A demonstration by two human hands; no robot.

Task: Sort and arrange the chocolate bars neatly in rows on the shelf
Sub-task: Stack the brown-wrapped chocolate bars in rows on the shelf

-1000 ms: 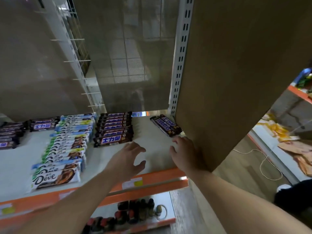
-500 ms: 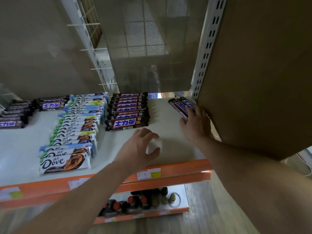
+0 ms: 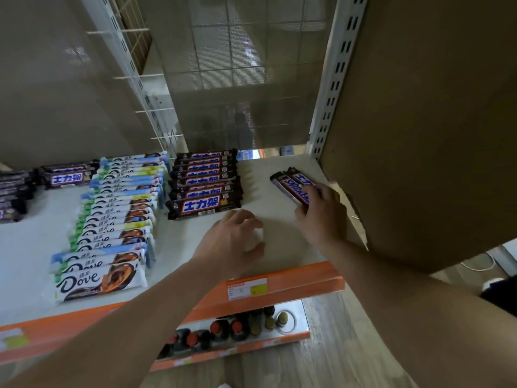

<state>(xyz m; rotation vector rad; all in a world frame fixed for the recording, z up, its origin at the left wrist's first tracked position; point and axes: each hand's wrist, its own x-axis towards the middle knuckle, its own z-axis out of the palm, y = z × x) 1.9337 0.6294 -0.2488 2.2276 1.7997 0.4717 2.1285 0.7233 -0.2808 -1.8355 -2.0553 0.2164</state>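
Note:
On the white shelf (image 3: 268,225), a row of dark Snickers bars (image 3: 204,186) runs front to back at the centre. Left of it lies a long row of white Dove bars (image 3: 112,225). Two loose Snickers bars (image 3: 291,183) lie askew at the far right, beside a cardboard box. My right hand (image 3: 321,214) has its fingers curled round the near end of these two bars. Over the bare shelf in front of the centre row hovers my left hand (image 3: 235,242), fingers loosely bent and holding nothing.
A large cardboard box (image 3: 436,121) fills the right side and overhangs the shelf. More dark bars (image 3: 67,176) lie at the far left. The shelf's orange front edge (image 3: 282,281) carries a price tag. Bottles (image 3: 232,329) stand on the shelf below.
My right hand has reached further back and closed on the two loose Snickers bars. My left hand stays in place over the shelf. The view has shifted closer.

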